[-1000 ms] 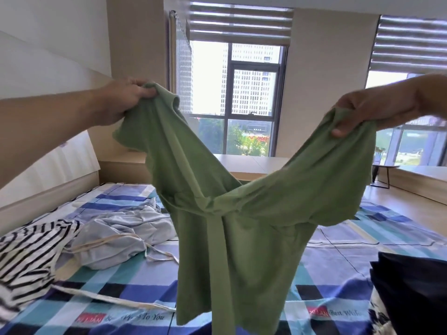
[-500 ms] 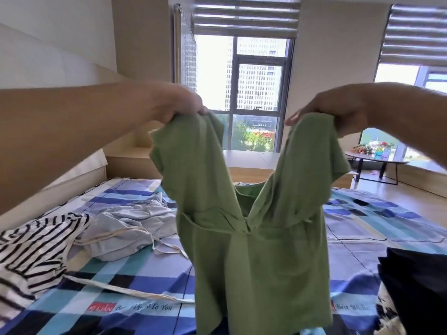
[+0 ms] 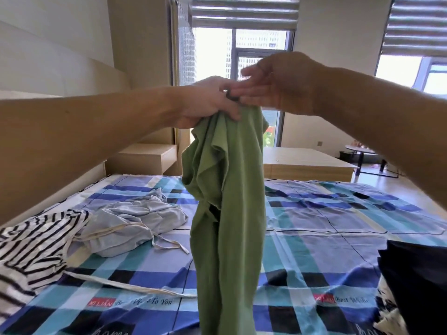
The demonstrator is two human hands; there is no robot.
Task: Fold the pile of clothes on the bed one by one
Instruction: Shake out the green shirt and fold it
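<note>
Standing by the bed (image 3: 326,252), I see the person holding a green top (image 3: 227,213) up in the air in front of them, above the middle of the blue and teal checked sheet. The left hand (image 3: 210,102) has its grip closed tight round the bunched upper end of the top, so the cloth hangs straight down in one long narrow fall, its lower edge dropping out of view at the near side. The right hand (image 3: 283,85) is just beside it on the right, its grip loose, with fingers stretched out flat and their tips touching the left hand's fingers at the gathered cloth; it is blurred, and I see nothing held in it. On the bed to the left lie a black-and-white striped garment (image 3: 31,245) and, farther in, a crumpled pale grey garment (image 3: 135,221) with cream ties. A dark garment (image 3: 416,281) sits at the near right edge.
</note>
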